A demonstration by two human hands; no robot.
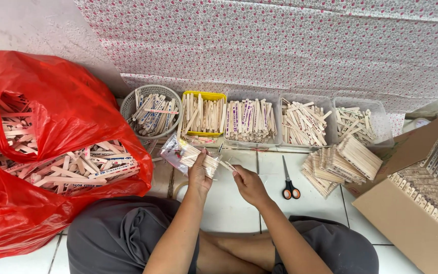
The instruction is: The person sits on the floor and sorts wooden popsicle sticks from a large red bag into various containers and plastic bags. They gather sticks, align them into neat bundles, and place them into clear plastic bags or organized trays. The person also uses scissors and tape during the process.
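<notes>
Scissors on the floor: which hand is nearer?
Right. The right hand is just left of the scissors, with bare tile between them. The left hand, holding a bundle of sticks, is farther left, beyond the right hand.

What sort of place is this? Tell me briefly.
Probably a home workspace for sorting wooden sticks: the person sits on a tiled floor beside a red bag of sticks, a row of sorting bins and bundled stacks.

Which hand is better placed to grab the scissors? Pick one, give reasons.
Right, probably. The right hand lies beside the scissors on the tile floor and pinches only a stick tip; the left hand grips the stick bundle.
</notes>
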